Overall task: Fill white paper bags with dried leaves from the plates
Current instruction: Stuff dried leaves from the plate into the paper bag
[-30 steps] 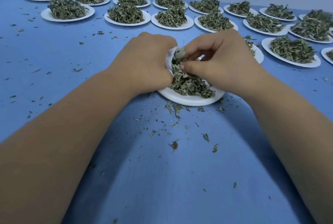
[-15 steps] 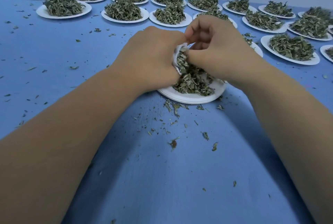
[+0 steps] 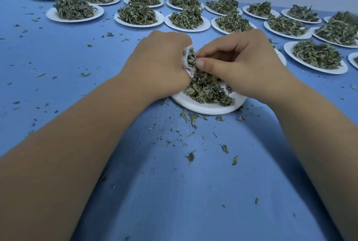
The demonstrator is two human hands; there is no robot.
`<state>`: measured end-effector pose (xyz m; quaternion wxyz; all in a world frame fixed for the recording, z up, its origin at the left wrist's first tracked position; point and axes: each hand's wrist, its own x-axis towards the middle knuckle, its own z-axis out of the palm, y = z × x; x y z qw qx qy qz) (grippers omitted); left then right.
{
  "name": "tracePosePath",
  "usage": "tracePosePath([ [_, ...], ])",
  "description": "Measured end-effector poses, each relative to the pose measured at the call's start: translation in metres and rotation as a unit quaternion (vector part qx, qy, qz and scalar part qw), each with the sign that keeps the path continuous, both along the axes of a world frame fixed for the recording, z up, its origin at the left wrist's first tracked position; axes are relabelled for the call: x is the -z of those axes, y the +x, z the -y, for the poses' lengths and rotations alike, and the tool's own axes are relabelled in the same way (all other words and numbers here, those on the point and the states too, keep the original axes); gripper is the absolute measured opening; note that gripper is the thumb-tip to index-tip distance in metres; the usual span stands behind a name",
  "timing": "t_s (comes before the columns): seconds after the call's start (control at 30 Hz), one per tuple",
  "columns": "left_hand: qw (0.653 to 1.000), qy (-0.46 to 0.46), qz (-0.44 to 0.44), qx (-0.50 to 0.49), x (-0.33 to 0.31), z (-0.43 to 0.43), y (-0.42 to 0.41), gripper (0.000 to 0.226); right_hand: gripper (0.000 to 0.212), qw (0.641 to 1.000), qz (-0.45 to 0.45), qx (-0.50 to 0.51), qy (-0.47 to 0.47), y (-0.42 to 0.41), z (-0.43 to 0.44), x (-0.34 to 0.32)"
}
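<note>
the bag (image 3: 186, 62) is held just above the near plate (image 3: 203, 109), mid-view. the left hand (image 3: 160, 66) has its grip curled round the bag, with the mouth turned toward 3 o'clock. the right hand (image 3: 242, 62) pinches a tuft of leaves (image 3: 191, 57) at that mouth. leaves show inside the bag, yet a good heap lies on the plate, so this bag looks only part filled. from 10 to 3 o'clock many full plates (image 3: 135, 25) stand heaped, and no filled bags are in view; most of the job looks ahead. crumbs (image 3: 190, 119) litter the tabletop (image 3: 174, 192) at 6 o'clock. nothing blocks the hands.
</note>
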<state>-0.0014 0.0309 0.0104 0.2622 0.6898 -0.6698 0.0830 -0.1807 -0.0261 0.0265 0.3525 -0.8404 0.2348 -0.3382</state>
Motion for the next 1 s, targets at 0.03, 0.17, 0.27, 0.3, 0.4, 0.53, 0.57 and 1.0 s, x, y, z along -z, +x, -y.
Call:
tracePosePath([
  [0.03, 1.0, 0.002, 0.003, 0.006, -0.001, -0.001, -0.001, 0.022, 0.015, 1.0, -0.005, 0.007, 0.002, 0.001, 0.0, 0.0],
  [0.17, 0.999, 0.001, -0.018, 0.045, -0.002, -0.007, -0.009, 0.017, 0.017, 0.997, -0.038, 0.053, -0.039, 0.008, -0.002, 0.0],
  [0.27, 0.999, -0.007, 0.017, 0.043, -0.003, -0.007, -0.013, 0.029, 0.019, 0.993, -0.048, 0.103, -0.043, 0.016, 0.0, 0.003],
  [0.3, 0.999, -0.012, 0.024, 0.045, -0.004, -0.007, -0.014, 0.033, 0.022, 0.993, -0.044, 0.11, -0.026, 0.019, 0.002, 0.003],
  [0.4, 0.997, -0.014, 0.048, 0.054, -0.005, -0.005, -0.018, 0.041, 0.027, 0.991, -0.073, 0.108, 0.011, 0.025, 0.005, 0.004],
  [0.53, 0.995, -0.052, 0.018, 0.088, -0.006, -0.008, -0.015, 0.041, 0.025, 0.993, -0.06, 0.094, 0.03, 0.022, 0.005, 0.001],
  [0.57, 0.994, -0.054, 0.004, 0.095, -0.007, -0.009, -0.014, 0.04, 0.024, 0.994, -0.05, 0.094, 0.034, 0.02, 0.005, 0.0],
  [1.0, 0.991, -0.018, -0.106, 0.078, -0.004, -0.013, 0.001, 0.051, 0.018, 0.99, -0.002, 0.083, 0.118, 0.018, 0.004, -0.003],
])
